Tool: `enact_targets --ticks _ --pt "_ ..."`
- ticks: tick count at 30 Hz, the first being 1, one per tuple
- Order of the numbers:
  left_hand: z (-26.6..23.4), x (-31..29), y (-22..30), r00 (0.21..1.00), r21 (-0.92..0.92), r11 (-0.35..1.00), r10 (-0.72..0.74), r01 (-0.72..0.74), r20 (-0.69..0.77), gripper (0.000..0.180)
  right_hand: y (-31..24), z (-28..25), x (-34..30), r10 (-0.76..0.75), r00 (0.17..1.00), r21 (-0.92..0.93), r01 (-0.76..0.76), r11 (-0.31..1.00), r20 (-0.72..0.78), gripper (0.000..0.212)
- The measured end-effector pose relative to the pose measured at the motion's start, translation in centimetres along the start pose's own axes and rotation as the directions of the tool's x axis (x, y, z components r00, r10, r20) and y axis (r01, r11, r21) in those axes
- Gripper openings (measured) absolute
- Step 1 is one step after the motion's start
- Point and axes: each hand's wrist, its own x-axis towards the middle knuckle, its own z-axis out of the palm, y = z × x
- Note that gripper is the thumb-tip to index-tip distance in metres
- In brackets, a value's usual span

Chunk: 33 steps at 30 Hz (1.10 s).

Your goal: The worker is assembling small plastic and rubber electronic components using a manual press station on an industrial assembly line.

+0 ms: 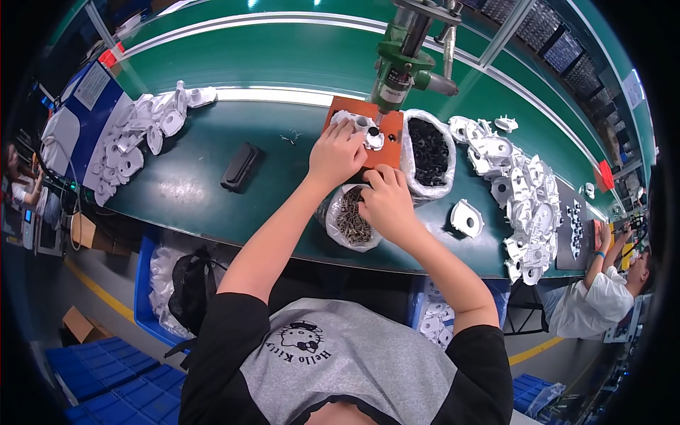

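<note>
My left hand [336, 151] is closed over a white plastic housing [360, 122], pressing it onto an orange fixture plate [393, 150]. A small round black piece [373, 132] sits on the housing, just below the tip of a green bench-mounted machine [397, 74]. My right hand [389, 202] reaches over a white-lined container of screws [352, 225]. Its fingers are curled together at the screws, and what they hold, if anything, is hidden. Behind that hand stands a lined container of black plastic parts [429, 152].
White housings lie heaped on the green bench [283, 198], in a left pile [131, 152] and a right pile [528, 205]. One housing [467, 219] lies alone. A black case [242, 168] rests left of my left arm. Another person [595, 301] works at the far right.
</note>
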Motion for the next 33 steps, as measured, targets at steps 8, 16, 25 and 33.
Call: enact_targets --ticks 8,16,25,33 --pt "0.0 0.0 0.0 1.0 0.001 1.0 0.001 -0.001 -0.003 0.011 -0.1 0.4 0.2 0.017 0.996 -0.079 -0.01 0.997 0.082 0.014" --pt "0.0 -0.1 -0.1 1.0 0.004 1.0 -0.005 0.005 0.005 0.011 0.2 0.2 0.2 0.005 0.999 -0.051 -0.002 0.999 0.05 0.011" --pt "0.0 0.0 0.0 1.0 0.006 1.0 -0.012 0.012 0.01 0.011 0.8 -0.4 0.3 0.022 0.999 0.078 -0.026 0.997 0.05 0.005" --pt "-0.1 0.0 -0.1 1.0 0.006 1.0 0.0 0.0 0.012 0.012 5.1 -2.7 2.6 0.25 0.934 0.639 -0.357 0.682 0.255 0.01"
